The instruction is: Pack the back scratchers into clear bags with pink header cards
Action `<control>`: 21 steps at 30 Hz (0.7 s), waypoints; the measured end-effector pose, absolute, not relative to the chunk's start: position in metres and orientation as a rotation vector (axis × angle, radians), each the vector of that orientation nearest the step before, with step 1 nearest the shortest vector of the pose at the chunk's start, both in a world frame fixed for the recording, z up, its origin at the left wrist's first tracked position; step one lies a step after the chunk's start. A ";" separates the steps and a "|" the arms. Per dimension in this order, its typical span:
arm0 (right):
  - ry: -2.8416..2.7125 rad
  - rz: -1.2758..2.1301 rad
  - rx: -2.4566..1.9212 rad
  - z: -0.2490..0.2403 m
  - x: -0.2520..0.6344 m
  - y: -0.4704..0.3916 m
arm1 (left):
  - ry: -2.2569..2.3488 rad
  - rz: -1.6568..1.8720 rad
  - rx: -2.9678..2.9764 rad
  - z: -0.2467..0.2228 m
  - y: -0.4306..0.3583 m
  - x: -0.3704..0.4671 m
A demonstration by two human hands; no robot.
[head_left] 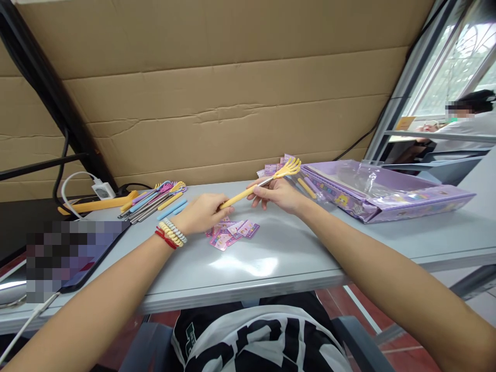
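Note:
A yellow back scratcher [238,198] with a hand-shaped head and a short metal rod slants up to the right above the table. My left hand [205,211] is closed around the lower end of its yellow handle. Near the metal part and the head, my right hand [279,194] grips it between thumb and fingers. Small pink and purple printed cards [232,235] lie in a loose pile below my hands. Further left rests a heap of similar back scratchers [155,199], with metal rods and pink, blue, purple and yellow parts. Blue handles [172,209] lie by my left wrist.
A purple printed box [368,206] with clear plastic wrap stands at the right. Purple and yellow pieces [308,188] in clear plastic lie beside it. A tablet-like device [96,253] and a white charger [103,189] are at the left. Cardboard [232,103] walls the back. A person [468,121] sits beyond.

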State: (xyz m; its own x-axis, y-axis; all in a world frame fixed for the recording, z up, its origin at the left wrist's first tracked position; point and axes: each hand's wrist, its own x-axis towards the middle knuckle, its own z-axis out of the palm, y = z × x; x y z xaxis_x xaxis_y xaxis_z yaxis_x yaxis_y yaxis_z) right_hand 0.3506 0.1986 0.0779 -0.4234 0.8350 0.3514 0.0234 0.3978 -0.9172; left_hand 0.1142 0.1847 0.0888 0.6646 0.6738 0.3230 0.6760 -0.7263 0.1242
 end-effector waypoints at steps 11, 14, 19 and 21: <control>-2.038 -0.055 -1.357 0.099 0.393 0.202 | -1.288 -0.559 -2.776 0.089 0.180 0.120; -1.645 -0.353 -1.817 0.111 0.438 0.201 | -1.391 -0.623 -2.693 0.091 0.186 0.113; -1.035 -0.345 -2.239 0.109 0.515 0.201 | -1.488 -0.584 -2.638 0.086 0.199 0.104; -0.978 -0.342 -2.292 0.101 0.535 0.207 | -1.494 -0.553 -2.647 0.084 0.202 0.103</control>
